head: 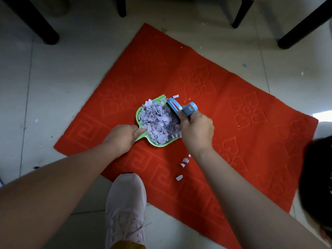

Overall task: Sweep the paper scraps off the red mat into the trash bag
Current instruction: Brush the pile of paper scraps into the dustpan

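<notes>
The left hand point(124, 136) grips the green dustpan point(142, 114) by its handle, the right hand point(196, 131) clasps the blue brush point(177, 106), and the paper scraps point(159, 121), heaped on the red mat point(224, 97), appear light, loose, easily spilled, so the pan likely needs level carrying.

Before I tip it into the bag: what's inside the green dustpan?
The green dustpan holds a heaped pile of paper scraps, white with printed lines. The pile covers the pan's floor, so anything beneath cannot be seen.
</notes>
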A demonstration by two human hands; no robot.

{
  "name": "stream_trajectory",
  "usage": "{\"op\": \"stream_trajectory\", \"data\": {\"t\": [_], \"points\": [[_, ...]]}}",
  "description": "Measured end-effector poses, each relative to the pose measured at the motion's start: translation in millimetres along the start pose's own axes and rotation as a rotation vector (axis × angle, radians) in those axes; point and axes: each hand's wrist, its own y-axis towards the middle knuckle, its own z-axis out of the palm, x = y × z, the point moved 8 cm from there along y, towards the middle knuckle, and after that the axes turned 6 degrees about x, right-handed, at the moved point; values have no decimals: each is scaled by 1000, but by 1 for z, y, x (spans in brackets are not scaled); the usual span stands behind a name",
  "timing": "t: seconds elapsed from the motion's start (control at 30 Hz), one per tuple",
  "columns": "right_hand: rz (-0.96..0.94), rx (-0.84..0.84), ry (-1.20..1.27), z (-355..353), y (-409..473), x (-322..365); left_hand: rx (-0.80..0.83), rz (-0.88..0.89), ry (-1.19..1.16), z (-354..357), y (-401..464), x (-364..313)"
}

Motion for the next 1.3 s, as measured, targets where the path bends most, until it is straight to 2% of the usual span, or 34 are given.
{"op": "stream_trajectory", "data": {"t": [0.17, 0.27, 0.4, 0.53, 0.67, 1.3], "points": [[-11, -140, 79, -24, 9, -5, 4, -2, -3, -1, -1, -1], [2, -169, 99, -35, 30, -4, 14, -19, -22, -2, -2, 1], [7, -118, -25, -32, 51, 6, 17, -26, -18, -1, -1, 1], [-88, 20, -176, -1, 45, 26, 17, -22, -15, -1, 0, 1], [-155, 86, -192, 16, 26, 36, 4, -1, -16, -2, 0, 1], [-173, 20, -149, 21, -10, 55, 28, -38, -18, 2, 1, 3]]}}
